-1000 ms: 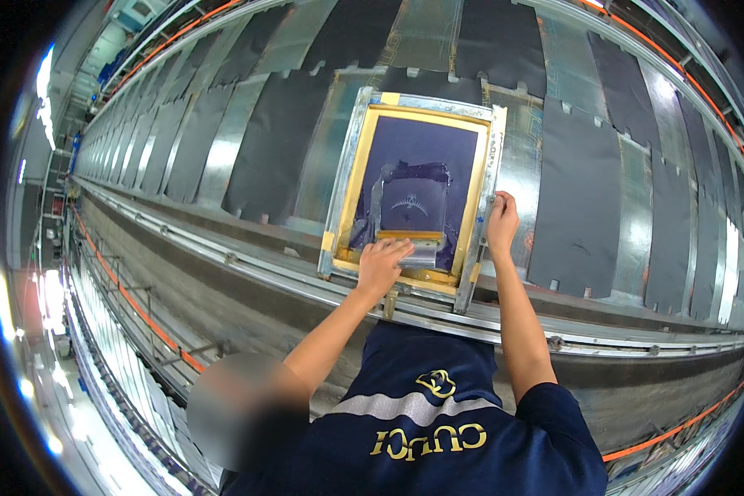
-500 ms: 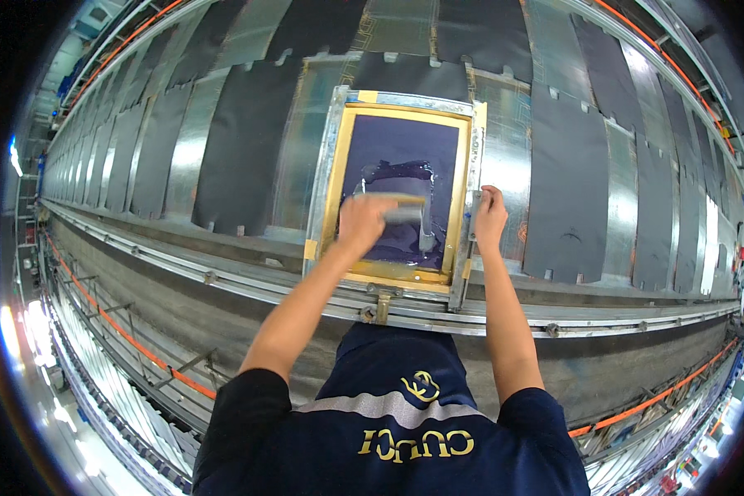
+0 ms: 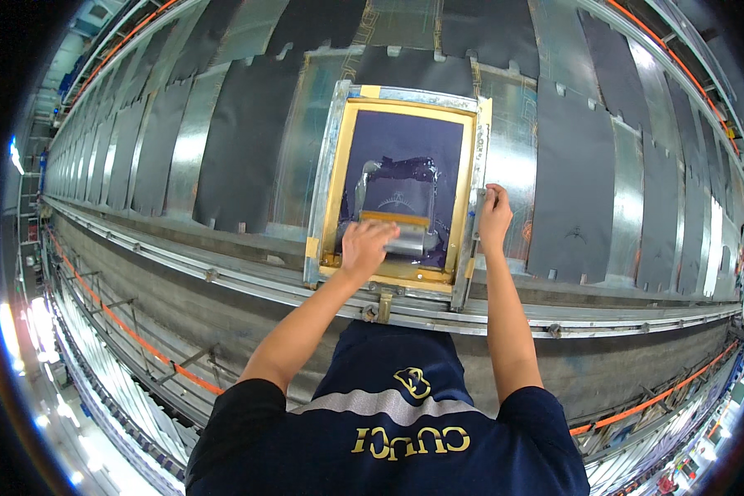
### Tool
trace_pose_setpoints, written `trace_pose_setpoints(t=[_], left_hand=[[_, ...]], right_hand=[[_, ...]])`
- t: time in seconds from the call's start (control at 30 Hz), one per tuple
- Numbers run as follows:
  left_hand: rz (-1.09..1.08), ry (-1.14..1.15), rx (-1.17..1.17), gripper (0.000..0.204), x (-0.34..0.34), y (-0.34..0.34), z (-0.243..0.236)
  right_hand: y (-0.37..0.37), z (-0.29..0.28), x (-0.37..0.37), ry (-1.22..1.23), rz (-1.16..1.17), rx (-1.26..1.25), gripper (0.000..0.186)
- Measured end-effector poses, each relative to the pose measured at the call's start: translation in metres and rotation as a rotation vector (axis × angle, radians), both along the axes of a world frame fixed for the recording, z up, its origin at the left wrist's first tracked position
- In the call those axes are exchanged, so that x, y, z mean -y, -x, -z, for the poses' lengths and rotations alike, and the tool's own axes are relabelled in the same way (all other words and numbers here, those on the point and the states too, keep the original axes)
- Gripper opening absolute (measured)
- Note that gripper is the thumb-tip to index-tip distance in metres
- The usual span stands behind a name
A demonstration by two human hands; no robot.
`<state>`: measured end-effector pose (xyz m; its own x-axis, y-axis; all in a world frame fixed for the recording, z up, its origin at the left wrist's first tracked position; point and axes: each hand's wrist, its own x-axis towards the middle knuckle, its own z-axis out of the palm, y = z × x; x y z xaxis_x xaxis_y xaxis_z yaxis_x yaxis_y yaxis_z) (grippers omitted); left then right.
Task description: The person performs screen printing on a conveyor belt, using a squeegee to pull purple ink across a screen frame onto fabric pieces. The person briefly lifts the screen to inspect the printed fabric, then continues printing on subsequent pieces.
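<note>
A screen-printing frame (image 3: 480, 153) with a metal rim and yellow tape inside lies on the long printing table in front of me. Dark wet ink (image 3: 409, 168) covers part of its mesh, and a faint curved pattern shows in the mesh's middle. Near the mesh's lower end is a squeegee (image 3: 405, 240) with a metal body and a brownish-yellow edge. My left hand (image 3: 367, 248) is closed over its left end, slightly blurred. At the frame's right rail, my right hand (image 3: 495, 217) holds on with bent fingers; its fingertips are partly hidden.
Dark fabric panels (image 3: 249, 140) lie in rows along the silvery table, with bare strips (image 3: 506, 157) between them. A metal rail (image 3: 504, 323) runs along the near edge, with a bracket (image 3: 383, 307) below the frame. Orange pipes (image 3: 194, 376) run along racks behind me.
My left hand has drawn the squeegee toward me, down the mesh, exposing the curved pattern behind it. The right hand stays at the frame's right rail.
</note>
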<state>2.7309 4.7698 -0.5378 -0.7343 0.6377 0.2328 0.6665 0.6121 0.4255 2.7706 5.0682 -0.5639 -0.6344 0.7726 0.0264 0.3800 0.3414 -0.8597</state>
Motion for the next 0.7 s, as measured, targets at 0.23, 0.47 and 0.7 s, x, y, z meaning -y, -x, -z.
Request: trace_pose_setpoints(t=[0.23,0.47,0.7], left_hand=[[-0.071,0.092,0.014,0.036,-0.058,0.098,0.008],[0.008,0.049,0.019,0.037,-0.001,-0.008,0.001],[-0.098,-0.048,0.039,0.034,-0.056,0.091,-0.009]], right_hand=[[-0.003,0.005,-0.004,-0.001,-0.02,0.044,0.021],[-0.001,0.007,-0.003,0.055,0.003,0.009,0.021],[-0.003,-0.004,-0.003,-0.001,-0.022,0.026,0.021]])
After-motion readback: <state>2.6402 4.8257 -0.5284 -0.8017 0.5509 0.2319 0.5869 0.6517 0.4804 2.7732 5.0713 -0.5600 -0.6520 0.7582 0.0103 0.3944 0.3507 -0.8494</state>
